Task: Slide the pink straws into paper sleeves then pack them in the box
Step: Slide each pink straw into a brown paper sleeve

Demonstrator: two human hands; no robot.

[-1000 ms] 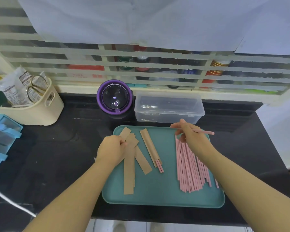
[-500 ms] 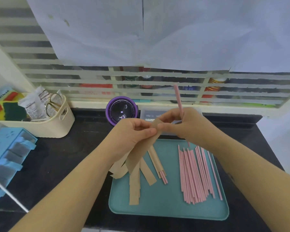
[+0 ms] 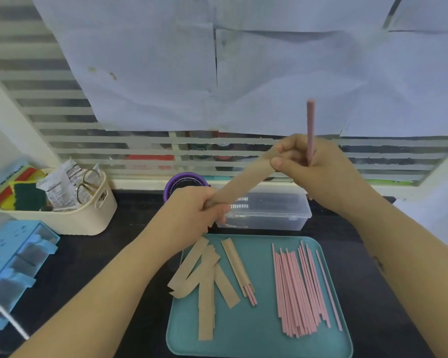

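Note:
Above the teal tray (image 3: 259, 339), my left hand (image 3: 192, 213) grips the lower end of a brown paper sleeve (image 3: 243, 183). My right hand (image 3: 313, 166) pinches the sleeve's upper end and also holds a pink straw (image 3: 310, 125) that points straight up. A pile of pink straws (image 3: 298, 290) lies on the tray's right half. Several empty sleeves (image 3: 204, 280) lie on its left half. One filled sleeve (image 3: 237, 267) with pink straw tips showing lies between them. The clear plastic box (image 3: 267, 213), lid closed, stands behind the tray.
A purple round container (image 3: 184, 183) sits behind my left hand. At the left are a cream basket (image 3: 70, 215) with scissors and packets and a blue drawer unit (image 3: 11, 267). The black counter runs to a slatted window covered with paper.
Both hands rose from the tray. The left hand slid down to the sleeve's lower end, so the sleeve now stretches between the hands. The straw is held upright, higher than before.

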